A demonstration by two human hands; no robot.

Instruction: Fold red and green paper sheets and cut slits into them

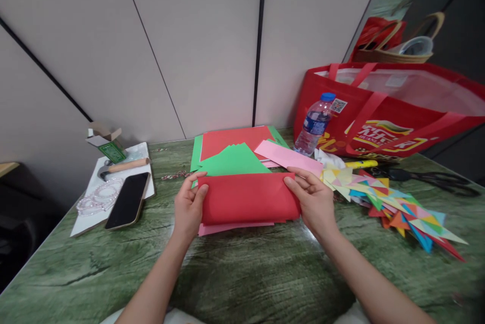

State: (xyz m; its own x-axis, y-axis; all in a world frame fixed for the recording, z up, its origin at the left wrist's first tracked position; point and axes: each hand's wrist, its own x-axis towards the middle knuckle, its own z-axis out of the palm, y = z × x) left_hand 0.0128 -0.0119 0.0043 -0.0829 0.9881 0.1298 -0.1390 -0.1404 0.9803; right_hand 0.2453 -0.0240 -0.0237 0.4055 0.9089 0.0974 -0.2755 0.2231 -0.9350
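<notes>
A sheet of red paper (250, 198), bent over into a wide rectangle, is held up between my two hands. My left hand (190, 207) grips its left edge, thumb on the front face. At the right edge my right hand (313, 200) pinches the sheet the same way, with the fingers behind. Pink paper (235, 228) shows under its lower edge. Just behind lie green paper sheets (235, 161) in a fanned stack, and a pink strip (288, 155) slants to the right. Further back is a larger pile topped with a red sheet (231, 139).
On the left, a white board (87, 218) carries a phone (129, 200), a hammer (127, 166), beaded strands (100, 197) and a small green box (109, 149). At right are folded paper pieces (401, 202), scissors (432, 177), a water bottle (312, 129) and a red bag (379, 117).
</notes>
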